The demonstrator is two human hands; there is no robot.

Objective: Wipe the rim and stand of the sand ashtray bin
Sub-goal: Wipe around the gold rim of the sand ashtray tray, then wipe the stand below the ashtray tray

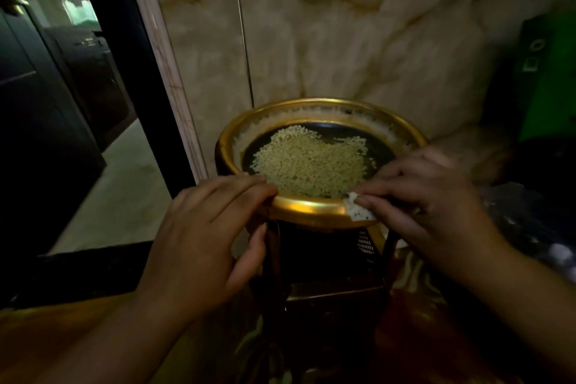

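Rim-wiping step: the right hand (430, 196) pinches a white tissue (358, 209) against the near gold rim (311, 207) of the sand ashtray bin (314, 162), while the left hand (212, 227) grips the rim's near-left edge to steady it. Next, the tissue likely must travel round the rim, then down to the dark stand (327, 265) beneath it.

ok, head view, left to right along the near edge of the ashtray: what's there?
left hand gripping the rim → bare stretch of gold rim → white tissue pressed on the rim → right hand holding the tissue.
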